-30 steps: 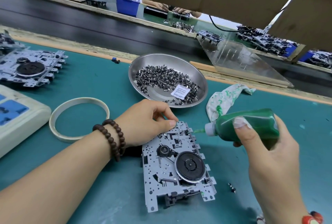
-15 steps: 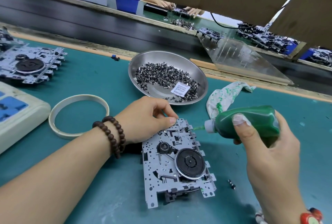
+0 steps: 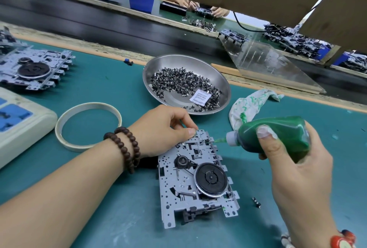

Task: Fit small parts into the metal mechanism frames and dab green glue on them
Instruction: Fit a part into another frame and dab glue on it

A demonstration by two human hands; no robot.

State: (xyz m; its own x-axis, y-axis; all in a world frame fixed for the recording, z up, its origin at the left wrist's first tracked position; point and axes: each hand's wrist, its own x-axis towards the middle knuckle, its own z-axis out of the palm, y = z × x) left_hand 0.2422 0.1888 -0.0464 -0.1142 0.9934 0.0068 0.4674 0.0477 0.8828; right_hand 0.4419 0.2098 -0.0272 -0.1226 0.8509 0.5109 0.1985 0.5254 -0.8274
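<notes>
The metal frame (image 3: 196, 178) lies flat on the green mat before me, and my left hand (image 3: 164, 130) still pinches its far corner to hold it steady. My right hand (image 3: 294, 160) is wrapped around the glue bottle (image 3: 276, 134); its nozzle has moved closer and now touches the frame's far edge, so I judge the dab is starting. The tray of small parts (image 3: 186, 84) waits behind.
</notes>
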